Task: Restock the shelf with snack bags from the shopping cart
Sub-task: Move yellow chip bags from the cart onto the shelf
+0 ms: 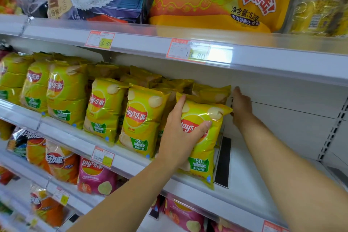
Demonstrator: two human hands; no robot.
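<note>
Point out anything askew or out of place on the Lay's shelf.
The Lay's bag in the left hand's grip sits forward of the row, its bottom overhanging the shelf's front edge. Behind the front row, several bags lie slumped instead of standing. Nothing looks torn or spilled.

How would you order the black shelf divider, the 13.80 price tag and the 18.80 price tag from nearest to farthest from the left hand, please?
1. Black shelf divider, just right of the left hand.
2. 13.80 price tag, rail above.
3. 18.80 price tag, upper left.
</note>
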